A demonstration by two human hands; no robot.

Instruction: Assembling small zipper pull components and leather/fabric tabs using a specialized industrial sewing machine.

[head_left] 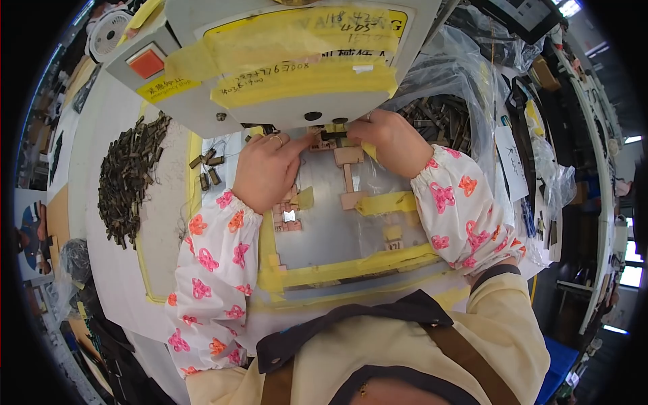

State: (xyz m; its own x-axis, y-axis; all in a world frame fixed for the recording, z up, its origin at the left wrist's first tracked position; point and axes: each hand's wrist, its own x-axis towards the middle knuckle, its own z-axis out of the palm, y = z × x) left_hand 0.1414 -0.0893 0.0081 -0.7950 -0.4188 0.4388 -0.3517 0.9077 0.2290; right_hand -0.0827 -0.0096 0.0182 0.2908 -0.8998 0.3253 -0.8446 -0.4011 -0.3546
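My left hand [266,169] lies at the plate's far left with bent fingers. Its index finger stretches right to small pinkish blocks below the machine head, and its thumb is hidden. My right hand [399,143] has curled fingers whose tips meet the right end of a small dark rectangular piece [334,136]. That piece lies between both hands, close under the machine's front. A metal plate [310,236] framed in yellow tape spreads beneath, with a pinkish T-shaped block [348,177] stuck on it. Whatever is under my left fingers cannot be seen.
Overhead hangs a grey machine head [229,121] with a red square button [146,62]. A heap of small dark pieces [128,185] lies left, several loose ones [209,169] beside my left hand. More dark pieces [442,121] fill a clear plastic bag [472,61] at far right.
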